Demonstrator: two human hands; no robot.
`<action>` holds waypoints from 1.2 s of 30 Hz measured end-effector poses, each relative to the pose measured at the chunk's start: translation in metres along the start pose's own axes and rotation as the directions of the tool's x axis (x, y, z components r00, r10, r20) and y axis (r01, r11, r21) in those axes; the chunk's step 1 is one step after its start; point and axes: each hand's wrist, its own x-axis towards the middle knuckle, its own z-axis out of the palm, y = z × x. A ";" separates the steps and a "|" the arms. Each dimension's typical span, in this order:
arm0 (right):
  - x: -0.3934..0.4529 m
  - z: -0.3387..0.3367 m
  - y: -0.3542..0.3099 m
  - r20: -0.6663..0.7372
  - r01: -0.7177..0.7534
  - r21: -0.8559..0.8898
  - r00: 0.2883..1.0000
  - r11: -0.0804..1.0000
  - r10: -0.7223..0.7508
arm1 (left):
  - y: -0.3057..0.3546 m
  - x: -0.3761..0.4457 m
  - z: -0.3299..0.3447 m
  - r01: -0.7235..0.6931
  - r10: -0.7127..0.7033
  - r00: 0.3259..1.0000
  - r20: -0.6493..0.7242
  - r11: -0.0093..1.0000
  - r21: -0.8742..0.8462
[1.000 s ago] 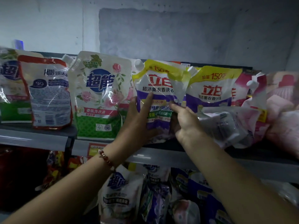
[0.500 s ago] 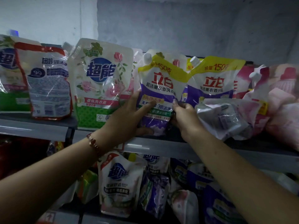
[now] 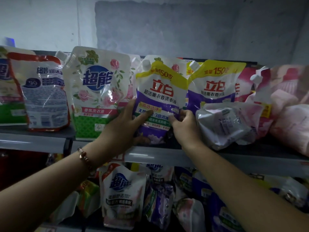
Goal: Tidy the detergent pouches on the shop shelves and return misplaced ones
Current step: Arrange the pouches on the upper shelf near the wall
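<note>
Both hands grasp one purple and yellow pouch (image 3: 160, 99) that stands upright on the upper shelf (image 3: 167, 157). The left hand (image 3: 123, 129) holds its left edge, thumb laid across the front label and fingers behind. The right hand (image 3: 184, 126) pinches its lower right edge, though the fingertips are partly hidden, so how they curl is hard to tell. A beaded bracelet (image 3: 84, 157) sits on the left wrist. A white rose pouch (image 3: 98, 91) stands just beside it on the left, a matching purple pouch (image 3: 215, 84) on the right. A crumpled pouch (image 3: 225, 124) lies on its side near the right hand. More pouches (image 3: 123, 195) crowd the shelf below.
</note>
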 end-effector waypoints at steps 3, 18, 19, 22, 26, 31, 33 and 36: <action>-0.002 0.009 0.004 -0.012 0.019 0.045 1.000 0.999 -0.019 | 0.018 -0.009 0.004 0.062 -0.062 0.997 -0.044 0.998 0.012; -0.031 -0.016 -0.019 0.200 0.099 -0.403 0.980 0.910 -0.018 | 0.019 -0.020 -0.004 0.052 -0.051 0.998 -0.024 0.998 0.035; -0.037 -0.017 -0.024 0.210 0.140 -0.495 0.977 0.858 -0.038 | 0.018 -0.021 -0.005 0.024 -0.021 0.999 -0.044 0.998 0.059; -0.054 -0.023 -0.041 0.276 0.266 -0.703 0.957 0.659 -0.091 | 0.017 -0.021 -0.019 -0.058 0.060 0.997 -0.056 0.997 0.044; -0.073 -0.034 -0.066 0.351 0.341 -0.844 0.935 0.414 -0.055 | 0.018 -0.019 -0.034 -0.117 0.117 0.993 -0.030 0.993 -0.019; -0.097 -0.063 -0.078 0.278 0.274 -0.914 0.960 0.300 -0.029 | 0.040 -0.011 -0.040 -0.173 0.177 0.983 0.043 0.981 -0.083; -0.104 -0.081 -0.082 0.233 0.231 -0.937 0.972 0.262 -0.023 | 0.055 -0.009 -0.042 -0.208 0.213 0.976 0.042 0.973 -0.100; -0.113 -0.110 -0.090 0.184 0.174 -0.957 0.983 0.234 0.025 | 0.082 -0.003 -0.047 -0.288 0.293 0.956 0.032 0.952 -0.102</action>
